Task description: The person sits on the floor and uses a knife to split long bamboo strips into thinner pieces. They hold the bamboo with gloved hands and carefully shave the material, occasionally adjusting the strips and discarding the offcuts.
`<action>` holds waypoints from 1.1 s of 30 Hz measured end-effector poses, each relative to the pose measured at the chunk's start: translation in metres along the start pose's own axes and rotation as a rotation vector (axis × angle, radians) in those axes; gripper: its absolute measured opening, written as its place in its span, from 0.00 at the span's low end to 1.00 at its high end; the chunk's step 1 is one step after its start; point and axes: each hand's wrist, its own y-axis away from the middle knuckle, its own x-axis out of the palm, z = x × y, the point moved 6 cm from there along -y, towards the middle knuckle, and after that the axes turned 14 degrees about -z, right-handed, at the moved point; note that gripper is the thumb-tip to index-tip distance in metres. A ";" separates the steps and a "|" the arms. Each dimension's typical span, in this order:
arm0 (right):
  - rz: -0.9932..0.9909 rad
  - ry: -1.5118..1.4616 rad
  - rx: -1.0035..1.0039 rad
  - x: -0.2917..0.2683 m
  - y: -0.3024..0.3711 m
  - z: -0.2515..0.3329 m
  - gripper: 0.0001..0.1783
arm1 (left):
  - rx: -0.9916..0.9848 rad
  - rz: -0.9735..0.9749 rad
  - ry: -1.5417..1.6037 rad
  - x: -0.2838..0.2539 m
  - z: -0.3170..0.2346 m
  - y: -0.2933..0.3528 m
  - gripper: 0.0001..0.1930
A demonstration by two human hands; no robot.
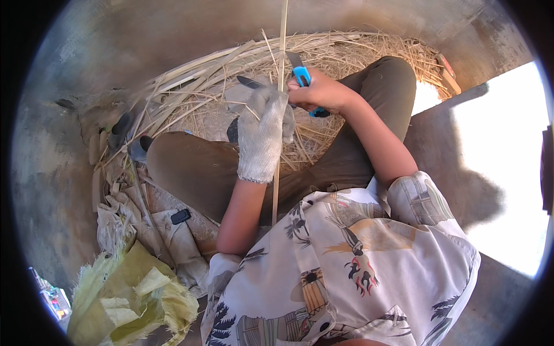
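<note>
My left hand point(261, 135), in a pale knitted work glove, is closed around a long, thin bamboo strip point(283, 34). The strip stands almost straight up the picture, from my lap past the top edge. My bare right hand point(324, 92) grips a blue utility knife point(301, 75), its blade pointing up and away beside the strip. Both hands are close together over my crossed legs, the right one just right of the strip. Whether the blade touches the strip cannot be made out. A dark pointed object point(249, 82) shows behind the glove, its kind unclear.
Shavings and split strips point(369, 49) cover the floor ahead, against a curved wall point(173, 29). Longer strips point(202, 69) lie to the left. Near my left side are a yellow-green woven sack point(138, 294), pale cloth point(184, 248) and a small black object point(180, 216). Bright sunlight falls at right.
</note>
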 end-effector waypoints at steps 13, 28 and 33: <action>0.171 1.148 -0.036 0.043 -0.033 -0.145 0.20 | 0.244 0.192 0.293 -0.098 -0.139 0.042 0.15; 0.483 1.269 0.318 0.030 -0.056 -0.222 0.23 | 0.633 -0.387 0.289 -0.146 -0.146 0.087 0.23; 0.166 0.633 -0.048 0.045 -0.097 -0.159 0.25 | 0.561 -0.302 0.458 -0.120 -0.154 0.067 0.10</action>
